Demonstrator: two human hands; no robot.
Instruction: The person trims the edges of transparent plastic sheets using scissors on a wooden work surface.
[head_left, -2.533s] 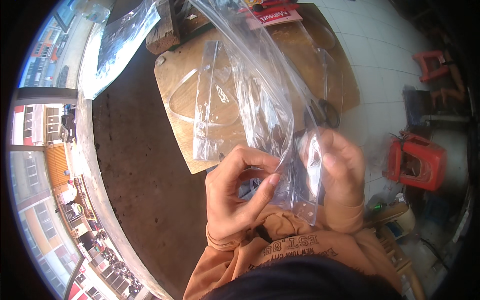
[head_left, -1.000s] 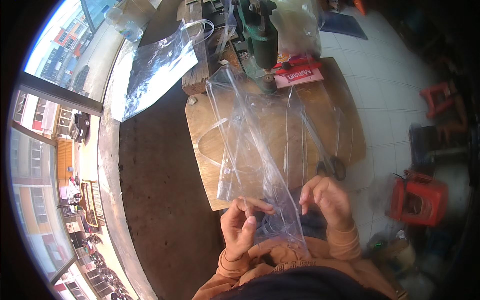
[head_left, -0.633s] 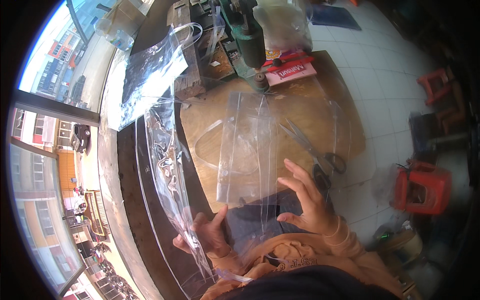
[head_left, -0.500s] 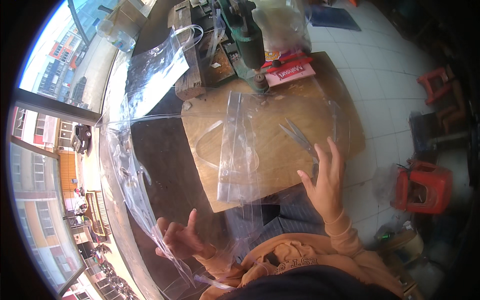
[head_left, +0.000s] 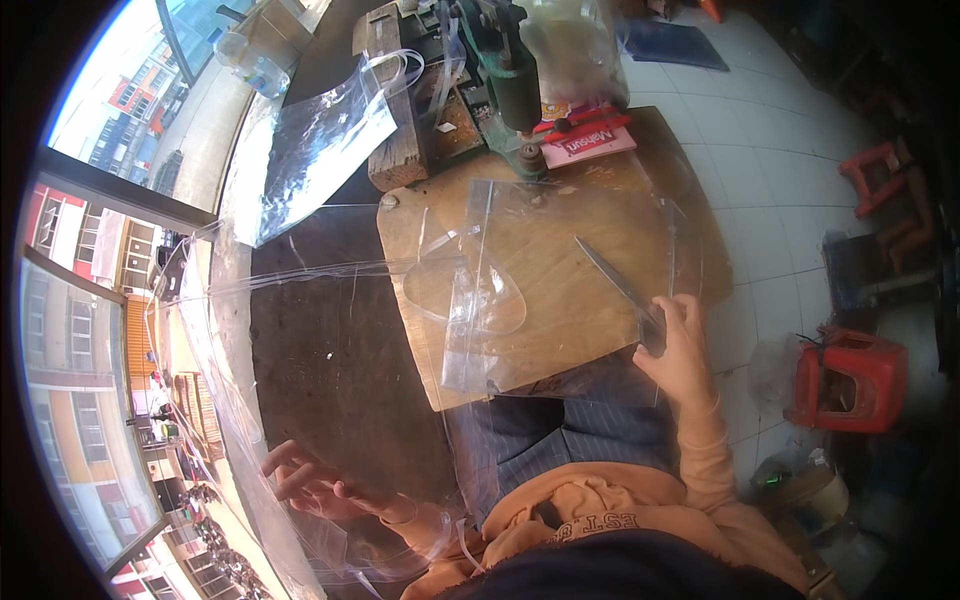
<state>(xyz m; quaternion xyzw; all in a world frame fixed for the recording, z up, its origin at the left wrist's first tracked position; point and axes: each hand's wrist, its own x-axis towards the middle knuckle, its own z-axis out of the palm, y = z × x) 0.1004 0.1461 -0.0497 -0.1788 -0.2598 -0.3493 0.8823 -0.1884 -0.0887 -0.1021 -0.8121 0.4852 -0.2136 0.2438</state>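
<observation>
My right hand [head_left: 684,350] is closed round the handles of a pair of metal scissors [head_left: 608,271]. The scissors lie over the wooden board [head_left: 560,330], blades together and pointing away to the left. Clear plastic sheeting with a strip-like folded band [head_left: 470,310] and a thin looped cord [head_left: 522,315] spreads over the board. At the lower left, my left hand [head_left: 325,485] has its fingers apart and slightly bent, by the loose clear plastic [head_left: 250,440] at the table's left side. The plastic partly veils that hand; I see nothing gripped in it.
A green hand press [head_left: 508,80] stands at the board's far edge, with a pink packet [head_left: 590,143] beside it. A wooden block [head_left: 392,150] and a stack of shiny plastic bags [head_left: 325,150] lie at the far left. Right, a red stool [head_left: 850,380] stands on tiles.
My right hand has gone from open beside the scissors to closed on their handles, and the blades have come together. My left hand has shifted left and spread its fingers; the plastic moved.
</observation>
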